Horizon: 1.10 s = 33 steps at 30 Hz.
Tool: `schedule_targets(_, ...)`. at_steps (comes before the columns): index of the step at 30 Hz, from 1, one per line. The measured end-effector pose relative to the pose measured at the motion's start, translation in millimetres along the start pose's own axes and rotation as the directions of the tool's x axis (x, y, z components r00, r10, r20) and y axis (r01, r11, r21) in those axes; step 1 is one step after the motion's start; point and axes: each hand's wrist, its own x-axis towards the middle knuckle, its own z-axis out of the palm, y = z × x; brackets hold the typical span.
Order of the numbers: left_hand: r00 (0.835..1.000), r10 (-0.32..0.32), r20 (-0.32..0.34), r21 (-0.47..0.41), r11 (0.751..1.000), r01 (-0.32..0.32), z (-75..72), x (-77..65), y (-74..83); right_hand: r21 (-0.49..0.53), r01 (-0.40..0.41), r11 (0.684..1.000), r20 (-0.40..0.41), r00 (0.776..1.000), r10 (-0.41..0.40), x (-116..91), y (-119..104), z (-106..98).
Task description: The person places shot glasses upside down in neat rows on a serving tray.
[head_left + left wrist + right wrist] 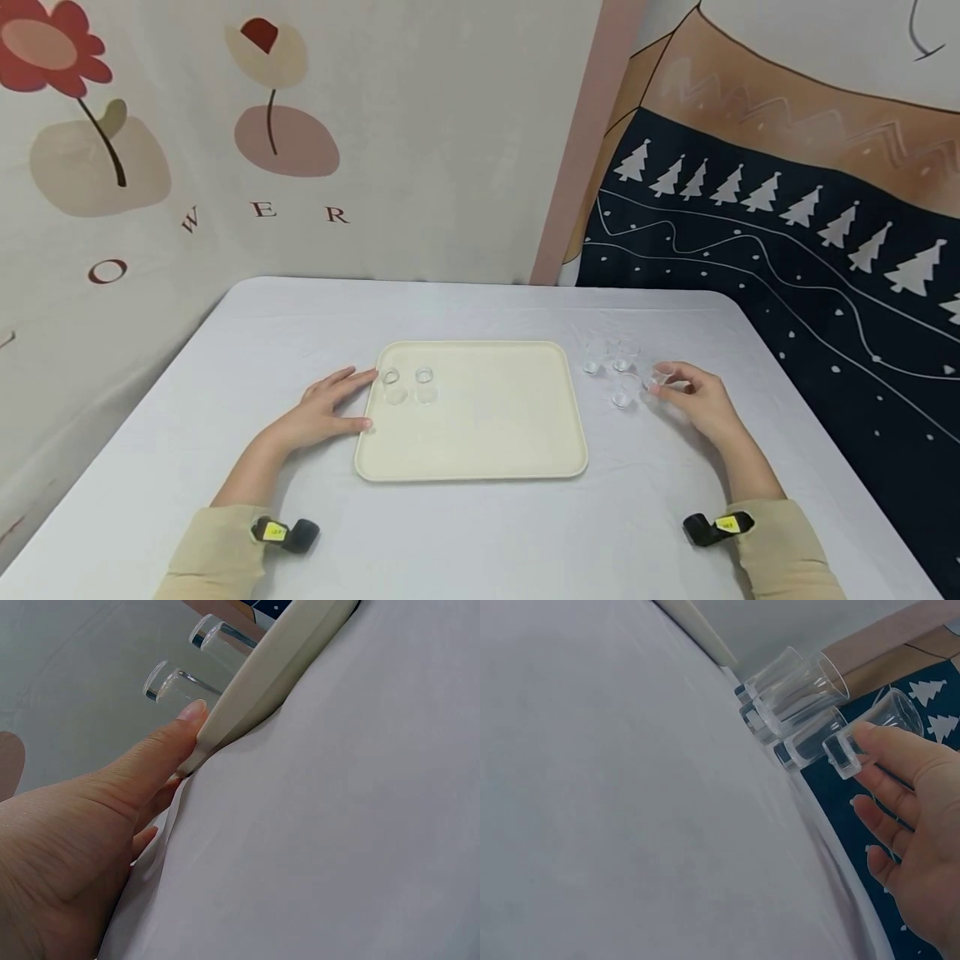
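A cream tray (480, 433) lies on the table, with two small clear shot glasses (425, 386) standing upside down near its left end. My left hand (318, 412) touches the tray's left edge, thumb and fingers spread, fairly straight. Over to the right of the tray, my right hand (705, 406) pinches a clear shot glass (892, 712) between thumb and fingers, its thick base facing down. Three more shot glasses (802, 697) stand upright close beside the held one, bases on the cloth.
White cloth (495, 533) covers the table. Behind it hangs a pale printed curtain (435, 167), and a dark tree-patterned cloth (750, 242) runs along the right side. A black wrist camera (288, 533) sits on the left sleeve, another (716, 527) on the right.
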Motion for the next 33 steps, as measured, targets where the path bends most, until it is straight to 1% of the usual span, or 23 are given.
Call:
schedule_targets(3,1.0,-0.003,0.001,0.001,1.0,0.003,0.1,-0.4,0.4,0.008,0.044,0.999,-0.033,0.998,-0.044,-1,-7,0)
schedule_targets(6,1.0,-0.005,-0.001,0.004,1.0,0.005,0.1,0.0,0.9,0.006,0.078,0.997,-0.049,0.996,-0.078,-1,-15,-1)
schedule_targets(11,1.0,0.0,-0.001,0.006,1.0,0.0,0.4,0.6,0.3,-0.022,0.094,0.995,-0.052,0.994,-0.095,-2,-26,-4)
schedule_targets(14,1.0,0.001,0.0,0.003,1.0,-0.001,0.6,0.6,0.4,-0.018,0.106,0.994,-0.052,0.993,-0.107,-3,-35,-5)
schedule_targets(22,1.0,-0.005,0.003,-0.003,1.0,0.005,0.5,-0.1,0.5,0.042,0.183,0.982,-0.067,0.981,-0.18,-7,-62,-3)
schedule_targets(29,1.0,-0.002,-0.004,0.004,1.0,0.002,0.9,-0.5,0.2,0.097,0.233,0.968,-0.039,0.972,-0.23,-20,-106,0)
schedule_targets(31,1.0,-0.007,-0.006,0.005,1.0,0.007,1.1,-0.7,0.5,0.112,0.241,0.964,-0.02,0.97,-0.24,-22,-112,3)
schedule_targets(33,1.0,-0.014,-0.007,0.008,1.0,0.014,1.2,-1.0,0.8,0.114,0.247,0.962,-0.002,0.969,-0.248,-20,-110,8)
